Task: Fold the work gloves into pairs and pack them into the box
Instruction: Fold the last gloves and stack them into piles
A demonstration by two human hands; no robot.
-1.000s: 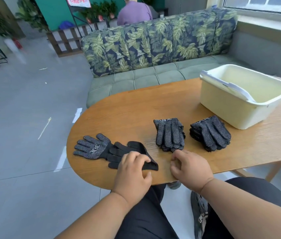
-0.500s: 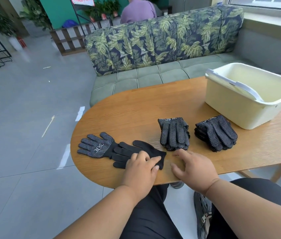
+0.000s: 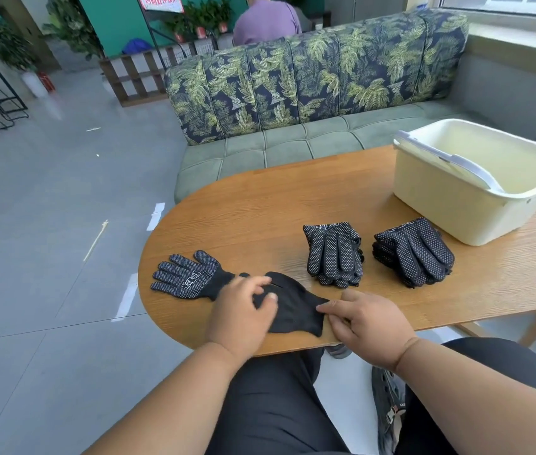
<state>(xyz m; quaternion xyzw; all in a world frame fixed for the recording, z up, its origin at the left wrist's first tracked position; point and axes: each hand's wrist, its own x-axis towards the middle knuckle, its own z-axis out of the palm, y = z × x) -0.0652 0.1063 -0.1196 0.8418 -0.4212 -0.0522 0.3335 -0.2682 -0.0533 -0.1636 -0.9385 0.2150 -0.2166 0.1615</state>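
Two gloves under the hands, two stacks waiting, nothing packed yet.

At lower centre of the frame the left hand (image 3: pixel 243 311) lay with loosely spread fingers on the plain black glove (image 3: pixel 292 307), while the right hand (image 3: pixel 363 318) pinched that glove's cuff edge near the front rim of the worktop (image 3: pixel 260 208). A dotted glove (image 3: pixel 187 279) lay flat to the left, its cuff touching the black one. Two stacks of dotted gloves, the middle stack (image 3: pixel 334 254) and the right stack (image 3: pixel 414 251), sat right of centre. The cream box (image 3: pixel 457 208) at upper right appeared to hold no gloves, so the pairing looked barely begun and all packing remained.
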